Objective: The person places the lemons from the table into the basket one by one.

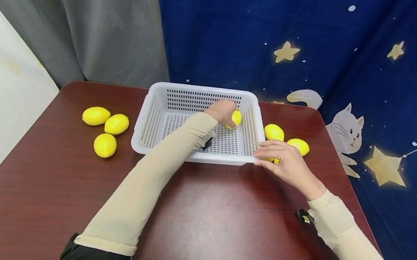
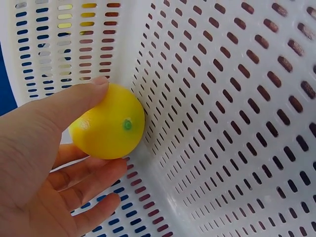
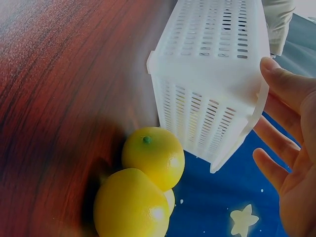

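The left grip is curled round a lemon inside the basket, toward its right end; the right grip lightly pinches the near right corner. Nudging it rightward could send the right-hand lemons rolling off the counter.

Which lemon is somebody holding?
The lemon in the left grip, inside the basket. The other lemons in view lie unheld on the table, outside the basket.
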Tool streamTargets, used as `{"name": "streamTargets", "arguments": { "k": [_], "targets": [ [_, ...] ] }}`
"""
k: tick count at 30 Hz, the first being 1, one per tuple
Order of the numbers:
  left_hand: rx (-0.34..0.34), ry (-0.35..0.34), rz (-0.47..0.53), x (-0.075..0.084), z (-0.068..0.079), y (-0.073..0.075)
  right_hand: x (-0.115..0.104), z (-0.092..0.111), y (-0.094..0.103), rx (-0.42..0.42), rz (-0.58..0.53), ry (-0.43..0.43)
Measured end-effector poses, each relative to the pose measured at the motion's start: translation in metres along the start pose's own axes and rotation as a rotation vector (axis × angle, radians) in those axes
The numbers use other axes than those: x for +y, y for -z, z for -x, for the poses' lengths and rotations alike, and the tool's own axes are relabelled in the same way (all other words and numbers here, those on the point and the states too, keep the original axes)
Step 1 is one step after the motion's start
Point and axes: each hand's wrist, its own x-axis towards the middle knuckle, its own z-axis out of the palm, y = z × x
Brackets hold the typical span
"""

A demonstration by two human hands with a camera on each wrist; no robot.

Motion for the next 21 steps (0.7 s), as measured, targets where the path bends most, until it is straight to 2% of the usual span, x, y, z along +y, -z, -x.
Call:
{"name": "streamTargets", "arguments": {
  "k": [12, 21],
  "targets": [
    [-0.02, 0.006, 0.017, -0.004, 0.005, 0.012, 0.0, -0.002, -0.002, 0.015, 0.004, 0.02],
    [0.013, -0.018, 0.014, -0.01, 0.019, 0.045, 0.001, -0.001, -0.001, 0.017, -0.007, -0.005]
  ]
}}
